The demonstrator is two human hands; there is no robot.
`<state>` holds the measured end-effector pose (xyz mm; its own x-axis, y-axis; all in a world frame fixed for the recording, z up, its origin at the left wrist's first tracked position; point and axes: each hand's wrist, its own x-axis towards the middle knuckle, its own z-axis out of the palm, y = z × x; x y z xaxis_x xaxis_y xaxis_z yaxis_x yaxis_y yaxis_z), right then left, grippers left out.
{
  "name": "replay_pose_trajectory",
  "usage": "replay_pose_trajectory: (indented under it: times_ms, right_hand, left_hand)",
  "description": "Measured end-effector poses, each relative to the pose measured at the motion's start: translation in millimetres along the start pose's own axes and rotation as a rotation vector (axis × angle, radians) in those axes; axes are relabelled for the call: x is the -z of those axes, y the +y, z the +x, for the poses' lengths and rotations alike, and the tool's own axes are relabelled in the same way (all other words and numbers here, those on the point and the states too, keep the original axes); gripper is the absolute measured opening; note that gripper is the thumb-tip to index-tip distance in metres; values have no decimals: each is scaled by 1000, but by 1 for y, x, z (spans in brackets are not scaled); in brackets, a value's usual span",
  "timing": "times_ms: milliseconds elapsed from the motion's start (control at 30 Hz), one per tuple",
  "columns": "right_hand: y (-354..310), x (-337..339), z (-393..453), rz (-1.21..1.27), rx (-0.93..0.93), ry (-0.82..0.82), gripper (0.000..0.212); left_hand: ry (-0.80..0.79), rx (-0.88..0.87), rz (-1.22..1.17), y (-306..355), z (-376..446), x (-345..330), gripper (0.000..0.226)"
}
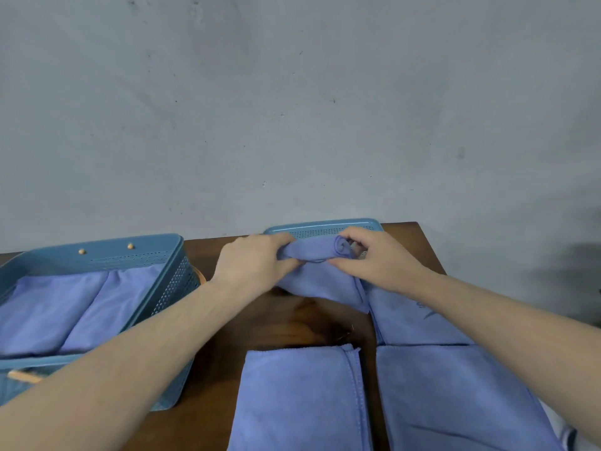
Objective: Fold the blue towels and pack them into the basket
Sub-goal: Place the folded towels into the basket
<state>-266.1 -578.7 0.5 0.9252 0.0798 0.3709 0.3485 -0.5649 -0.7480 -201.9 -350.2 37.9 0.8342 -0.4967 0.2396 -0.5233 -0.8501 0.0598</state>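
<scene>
Both hands hold one blue towel (320, 278) at the far middle of the table, its top part rolled into a tube. My left hand (257, 258) grips the roll's left end and my right hand (374, 258) pinches its right end. The unrolled part trails toward me. Behind the hands a blue perforated basket (322, 224) shows only its far rim. At the left stands a second blue basket (175, 252) with two folded blue towels (74, 314) lying flat inside.
More blue towels lie flat on the brown wooden table (292, 323): one near the front middle (302, 398), one at the front right (455, 395), one under my right forearm (409, 320). A grey wall (292, 109) rises directly behind the table's far edge.
</scene>
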Motion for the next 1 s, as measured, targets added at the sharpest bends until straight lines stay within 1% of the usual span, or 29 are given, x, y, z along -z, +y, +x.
replay_pose_trajectory:
  times_ms: [33, 67, 100, 133, 167, 200, 233, 300, 333, 367, 467, 533, 567, 633, 700, 733, 767, 800, 833, 900, 933, 1000]
  right_hand:
    - [-6, 0, 3, -4, 13, 35, 19]
    - [-11, -1, 5, -11, 30, 66, 16]
    - [-17, -2, 7, -20, 55, 94, 12]
    - [-23, -3, 7, -37, 82, 120, 9]
    - [-29, -4, 6, -65, 117, 140, 7]
    - [-35, -6, 6, -101, 162, 157, 13]
    - [-40, -8, 5, -148, 210, 166, 20]
    - [-48, -13, 3, -252, 306, 177, 26]
    - [-50, -17, 2, -286, 349, 180, 25]
    - [-52, -22, 1, -303, 379, 184, 25]
    - [-54, -30, -2, -259, 395, 128, 26]
    - [-51, -28, -2, -177, 388, 68, 31]
    - [-49, -27, -2, -104, 357, 75, 32]
    - [-50, -24, 1, 93, 200, 154, 30]
    - [-51, -24, 9, 235, -30, 250, 20]
    - [-52, -25, 13, 285, -166, 269, 22]
    - [-53, -27, 18, 369, -299, 242, 32]
    - [-52, -29, 21, 507, -421, 164, 43]
    - [-52, -30, 24, 683, -515, 32, 52]
    - [-59, -33, 26, 1034, -588, -260, 63]
    - [-63, -35, 27, 1142, -585, -334, 67]
    - [-74, -41, 32, 1223, -557, -355, 67]
  left_hand:
    - [-47, 56, -57, 2, 0, 6, 28]
    - [-108, 106, -170, 3, -1, 10, 22]
    - [-171, 168, -358, 6, -2, 14, 19]
    - [-247, 257, -574, 9, -5, 20, 24]
    - [-327, 368, -806, 13, -9, 24, 34]
    - [-397, 470, -1025, 15, -11, 27, 45]
    - [-449, 544, -1216, 17, -13, 29, 50]
    - [-497, 625, -1517, 19, -13, 32, 45]
    - [-488, 655, -1632, 21, -13, 33, 43]
    - [-458, 674, -1694, 24, -12, 34, 41]
    - [-277, 664, -1637, 35, -12, 38, 29]
    - [-175, 631, -1578, 35, -13, 41, 35]
    - [-147, 608, -1553, 33, -15, 44, 37]
    - [-113, 571, -1519, 30, -19, 54, 39]
    - [-90, 522, -1491, 25, -23, 65, 43]
    - [-83, 491, -1494, 22, -25, 70, 44]
    - [-80, 457, -1513, 19, -27, 77, 45]
    - [-81, 425, -1547, 16, -28, 83, 45]
    - [-86, 397, -1582, 12, -30, 89, 46]
    - [-117, 361, -1635, 4, -33, 100, 47]
    - [-138, 349, -1649, -1, -34, 103, 48]
    - [-163, 335, -1654, -14, -36, 107, 50]
